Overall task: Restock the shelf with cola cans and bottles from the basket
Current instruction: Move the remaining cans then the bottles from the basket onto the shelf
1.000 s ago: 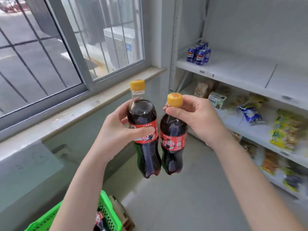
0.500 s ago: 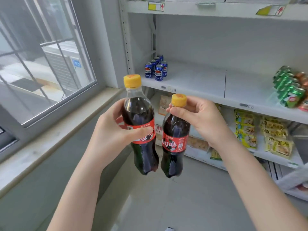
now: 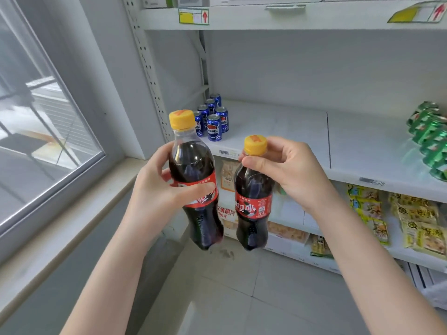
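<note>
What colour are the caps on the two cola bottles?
Both caps are yellow-orange, clearest in the head view.

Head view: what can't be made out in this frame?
- Basket: outside the head view.
- Blue cans: the left bottle covers part of the group; count unsure.
- Green cans: blurred, cut by the right edge.
- Left bottle's label: partly under the left hand.
- Right bottle: neck under the right hand.
- Shelf price tag: too small to read.

Dark cola bottles (image 3: 196,180) with red labels, yellow caps, blue cans (image 3: 214,128), green cans (image 3: 430,139), white shelf (image 3: 278,126)
</note>
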